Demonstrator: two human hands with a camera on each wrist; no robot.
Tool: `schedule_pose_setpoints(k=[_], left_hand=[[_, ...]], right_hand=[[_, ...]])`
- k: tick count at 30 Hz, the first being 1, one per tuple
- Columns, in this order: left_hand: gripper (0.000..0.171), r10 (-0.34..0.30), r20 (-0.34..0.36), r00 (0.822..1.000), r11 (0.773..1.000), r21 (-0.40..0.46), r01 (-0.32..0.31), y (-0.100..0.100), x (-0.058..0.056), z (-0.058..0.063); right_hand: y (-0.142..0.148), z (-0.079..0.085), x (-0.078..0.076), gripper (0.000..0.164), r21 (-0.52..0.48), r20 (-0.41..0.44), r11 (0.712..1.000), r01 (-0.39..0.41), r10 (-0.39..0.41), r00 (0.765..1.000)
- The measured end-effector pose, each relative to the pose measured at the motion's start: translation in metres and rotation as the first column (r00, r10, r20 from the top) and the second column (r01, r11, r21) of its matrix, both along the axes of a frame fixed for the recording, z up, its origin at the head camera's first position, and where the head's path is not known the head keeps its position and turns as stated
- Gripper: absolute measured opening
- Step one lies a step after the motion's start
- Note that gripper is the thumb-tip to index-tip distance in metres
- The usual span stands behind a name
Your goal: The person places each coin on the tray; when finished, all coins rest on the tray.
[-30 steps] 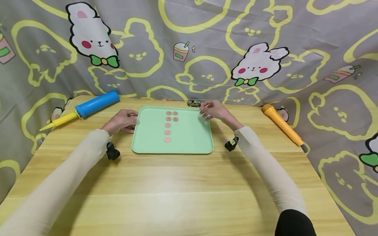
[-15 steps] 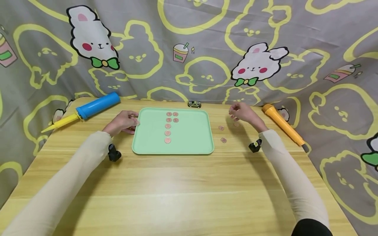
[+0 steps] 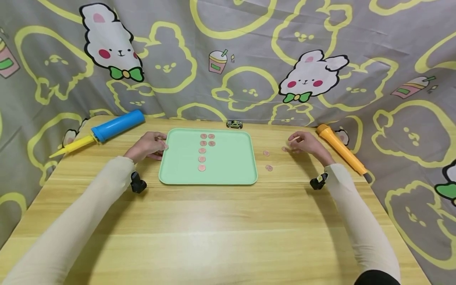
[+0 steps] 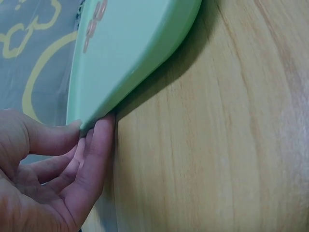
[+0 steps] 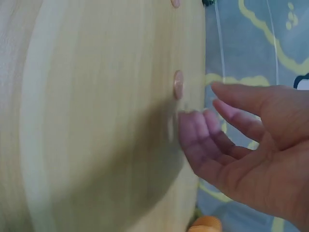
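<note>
Bracing the smooth mint-green plastic tray (image 3: 246, 158) with my left hand (image 3: 147, 146), fingertips pinching its rounded rim, I hover my right hand (image 3: 306, 143), fingers loosely spread, over a thin copper coin (image 3: 284, 149) on the slick wooden table (image 3: 213, 229) (flat discs resist pinching); it could skid away.

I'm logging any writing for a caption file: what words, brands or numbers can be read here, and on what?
None can be read.
The coins on the tray are too small to read.
The backdrop cloth shows only rabbits and drink cups, no letters.
</note>
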State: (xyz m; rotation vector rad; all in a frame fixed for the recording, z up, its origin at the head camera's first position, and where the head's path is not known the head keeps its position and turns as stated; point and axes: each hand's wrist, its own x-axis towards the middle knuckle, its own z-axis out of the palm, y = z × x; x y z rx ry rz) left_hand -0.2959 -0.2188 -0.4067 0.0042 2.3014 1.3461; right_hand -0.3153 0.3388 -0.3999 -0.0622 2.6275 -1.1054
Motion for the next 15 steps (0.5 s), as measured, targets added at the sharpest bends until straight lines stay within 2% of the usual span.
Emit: schedule_pose_setpoints(k=[4,11,15], left_hand=[[0.063,0.0,-0.003,1.0,1.0,-0.005,0.0,0.002,0.001,0.003],[0.062,0.013,-0.005,1.0,1.0,-0.019,-0.013,0.003,0.0,0.003],[0.062,0.014,-0.001,1.0,1.0,-0.023,-0.014,0.002,0.0,0.003]], right_hand=[[0.005,-0.008,-0.002,0.043,0.024,0.069,1.0,0.018,-0.02,0.997],[-0.005,-0.013,-0.006,0.037,0.078,0.065,0.996,0.039,-0.044,0.997],[-0.006,-0.012,-0.006,0.039,0.089,0.09,0.995,0.036,-0.044,0.995]])
